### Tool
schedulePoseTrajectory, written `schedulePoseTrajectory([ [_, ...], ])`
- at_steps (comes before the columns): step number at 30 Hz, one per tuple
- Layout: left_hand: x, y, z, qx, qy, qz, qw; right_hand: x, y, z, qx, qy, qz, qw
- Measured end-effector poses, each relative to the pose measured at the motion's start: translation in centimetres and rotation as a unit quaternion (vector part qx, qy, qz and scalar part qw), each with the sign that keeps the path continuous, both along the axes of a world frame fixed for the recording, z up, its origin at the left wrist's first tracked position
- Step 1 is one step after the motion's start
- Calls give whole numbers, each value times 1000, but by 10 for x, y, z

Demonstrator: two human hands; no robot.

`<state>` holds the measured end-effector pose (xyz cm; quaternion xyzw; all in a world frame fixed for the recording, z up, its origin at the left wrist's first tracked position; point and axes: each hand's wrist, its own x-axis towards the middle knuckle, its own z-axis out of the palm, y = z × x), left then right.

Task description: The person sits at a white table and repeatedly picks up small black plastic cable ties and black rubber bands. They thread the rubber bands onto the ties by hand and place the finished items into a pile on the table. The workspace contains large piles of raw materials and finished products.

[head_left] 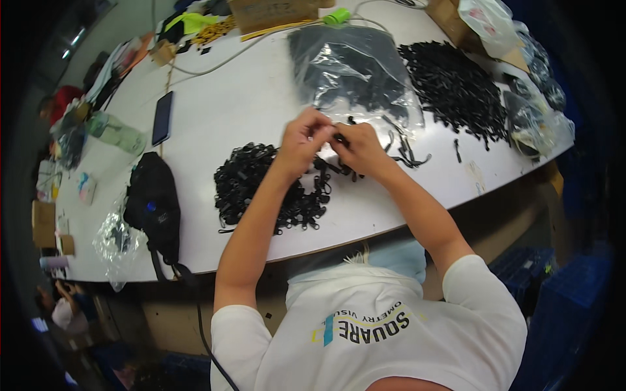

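Observation:
My left hand (pixel 303 140) and my right hand (pixel 357 146) meet over the table, fingertips pinched together. Between them is a small black piece, mostly covered by the fingers; its exact kind cannot be made out. Below and left of my hands lies a heap of small black looped pieces (pixel 244 179), partly behind my left forearm. A few loose black strips (pixel 407 153) lie just right of my right hand. Beyond the hands is a large clear plastic bag (pixel 345 65) with dark contents.
A second heap of small black pieces (pixel 453 91) spreads at the right. On the left are a phone (pixel 163 117), a green-tinted bottle (pixel 117 132) and a black pouch (pixel 153 205). A cardboard box (pixel 274 14) and a grey cable (pixel 225 63) lie along the far side.

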<state>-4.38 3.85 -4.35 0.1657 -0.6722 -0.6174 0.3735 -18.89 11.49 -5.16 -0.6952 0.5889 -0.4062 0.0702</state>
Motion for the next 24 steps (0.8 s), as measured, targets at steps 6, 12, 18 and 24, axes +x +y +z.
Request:
schedulePoseTrajectory([
  [6, -3, 6, 1, -115, 15, 35, 993, -1, 3, 3, -8, -1, 4, 1000],
  [12, 2, 8, 4, -254, 22, 217, 942, 7, 4, 17, 19, -62, 50, 997],
  [18, 4, -9, 10, -498, 1, 143, 856, -6, 2, 10, 5, 6, 67, 998],
  [24, 6, -6, 4, -327, -89, 94, 936, -14, 3, 8, -62, 104, 57, 991],
])
